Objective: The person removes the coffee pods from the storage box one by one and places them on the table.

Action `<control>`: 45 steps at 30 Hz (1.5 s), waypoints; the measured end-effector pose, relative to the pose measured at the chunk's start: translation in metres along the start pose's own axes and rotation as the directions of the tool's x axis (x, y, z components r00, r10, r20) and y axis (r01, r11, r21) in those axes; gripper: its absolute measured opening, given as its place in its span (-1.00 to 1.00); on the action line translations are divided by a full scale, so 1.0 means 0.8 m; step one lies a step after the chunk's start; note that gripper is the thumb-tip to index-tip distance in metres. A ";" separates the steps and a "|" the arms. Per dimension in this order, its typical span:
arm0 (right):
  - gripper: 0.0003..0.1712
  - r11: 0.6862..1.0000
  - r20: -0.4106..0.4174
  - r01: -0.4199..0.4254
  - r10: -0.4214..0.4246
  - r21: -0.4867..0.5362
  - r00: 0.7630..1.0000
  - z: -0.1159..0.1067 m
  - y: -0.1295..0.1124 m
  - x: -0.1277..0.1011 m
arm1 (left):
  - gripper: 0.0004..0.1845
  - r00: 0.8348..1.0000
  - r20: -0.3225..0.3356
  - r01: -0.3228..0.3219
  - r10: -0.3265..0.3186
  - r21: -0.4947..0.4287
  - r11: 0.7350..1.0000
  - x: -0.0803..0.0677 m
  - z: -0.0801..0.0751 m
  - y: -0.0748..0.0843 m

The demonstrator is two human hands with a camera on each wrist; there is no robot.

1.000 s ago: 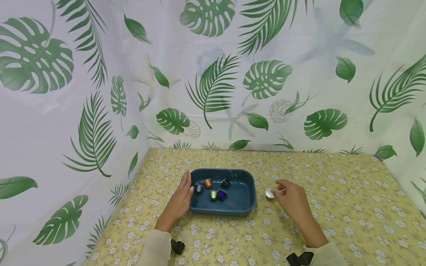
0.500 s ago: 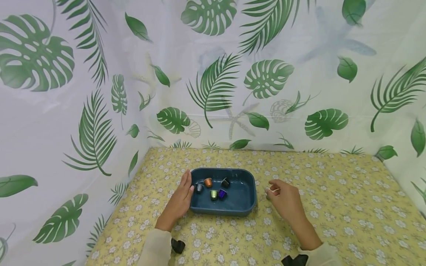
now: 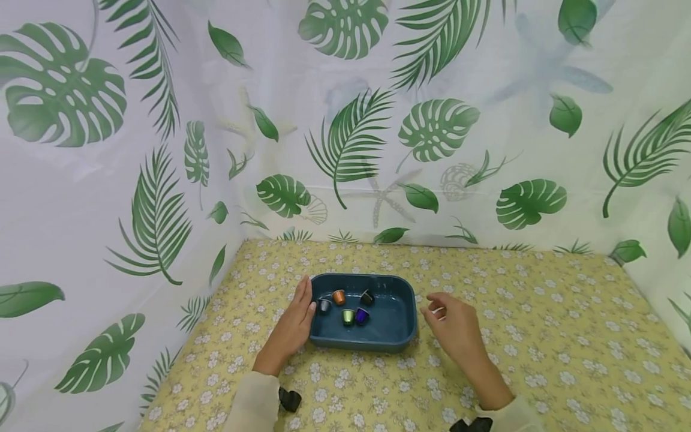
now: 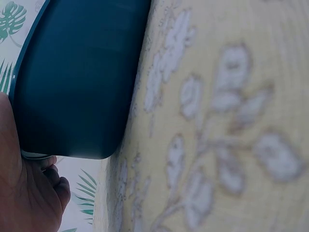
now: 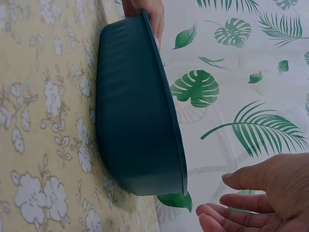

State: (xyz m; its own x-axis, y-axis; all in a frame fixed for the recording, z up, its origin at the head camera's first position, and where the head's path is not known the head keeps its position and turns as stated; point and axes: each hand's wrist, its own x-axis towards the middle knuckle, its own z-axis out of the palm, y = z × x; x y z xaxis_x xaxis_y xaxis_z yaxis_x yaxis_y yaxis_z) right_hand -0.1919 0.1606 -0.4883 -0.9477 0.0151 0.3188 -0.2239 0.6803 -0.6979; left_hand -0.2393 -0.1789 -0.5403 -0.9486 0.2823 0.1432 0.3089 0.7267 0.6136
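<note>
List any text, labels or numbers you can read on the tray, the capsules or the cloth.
None: no view shows readable text.
Blue tray: plain, no label.
Capsules: too small to show any print.
Tablecloth and curtain: only flower and leaf patterns.

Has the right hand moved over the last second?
Yes. The right hand has shifted left, toward the blue tray; a small silver piece shows between its fingers.

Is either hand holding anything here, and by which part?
The right hand pinches a small silver capsule at its fingers; which part cannot be told. The left hand holds nothing, resting flat against the tray's left rim.
</note>
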 end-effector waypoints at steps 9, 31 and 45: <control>-0.68 0.999 -0.003 0.036 -0.035 0.027 0.999 0.018 -0.009 -0.001 | -0.36 1.000 0.001 0.014 -0.014 0.010 1.000 0.000 -0.001 0.002; -0.75 0.996 0.048 0.064 -0.067 0.059 0.997 0.043 -0.024 0.000 | -0.36 1.000 0.004 0.024 -0.024 0.010 1.000 0.002 0.001 -0.002; -0.73 0.996 0.078 0.085 -0.087 0.027 0.993 0.051 -0.028 0.005 | -0.35 1.000 0.001 0.012 -0.012 0.004 1.000 0.001 0.002 0.000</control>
State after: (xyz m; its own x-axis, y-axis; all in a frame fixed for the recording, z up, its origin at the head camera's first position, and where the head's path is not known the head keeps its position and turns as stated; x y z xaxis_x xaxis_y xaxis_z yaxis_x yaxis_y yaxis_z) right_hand -0.1996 0.1153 -0.4976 -0.9395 -0.1015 0.3272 -0.3098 0.6594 -0.6850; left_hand -0.2404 -0.1777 -0.5418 -0.9520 0.2747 0.1351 0.2982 0.7327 0.6118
